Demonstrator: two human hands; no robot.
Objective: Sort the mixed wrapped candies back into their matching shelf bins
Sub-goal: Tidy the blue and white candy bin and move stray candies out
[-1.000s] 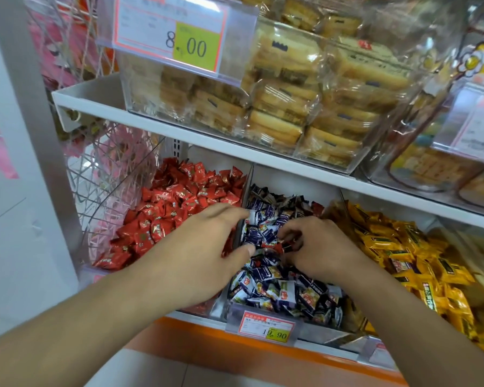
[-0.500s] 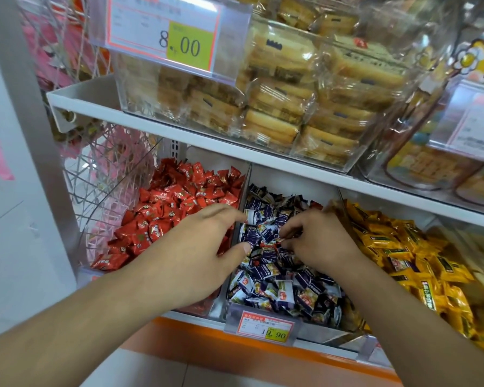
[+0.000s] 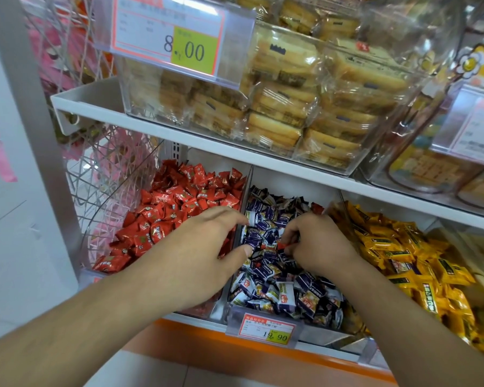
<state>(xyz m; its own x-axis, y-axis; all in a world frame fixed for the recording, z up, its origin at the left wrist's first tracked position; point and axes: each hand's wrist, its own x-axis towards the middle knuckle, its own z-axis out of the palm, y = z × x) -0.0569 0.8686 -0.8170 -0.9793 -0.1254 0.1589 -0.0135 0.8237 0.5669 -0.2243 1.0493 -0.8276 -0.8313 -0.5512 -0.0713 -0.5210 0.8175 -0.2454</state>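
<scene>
Our right hand (image 3: 316,241) pinches a red candy (image 3: 284,245) over the blue-candy bin (image 3: 313,335); our left hand (image 3: 204,252) rests wide, fingers straight, on the divider (image 3: 236,238).

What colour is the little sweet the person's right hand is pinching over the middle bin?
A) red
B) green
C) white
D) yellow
A: the right hand pinches a small red candy at its fingertips, above the dark blue candies of the middle bin.

Open bin tops under the low upper shelf (image 3: 235,152); upright divider (image 3: 242,208) between red and blue candies.
</scene>
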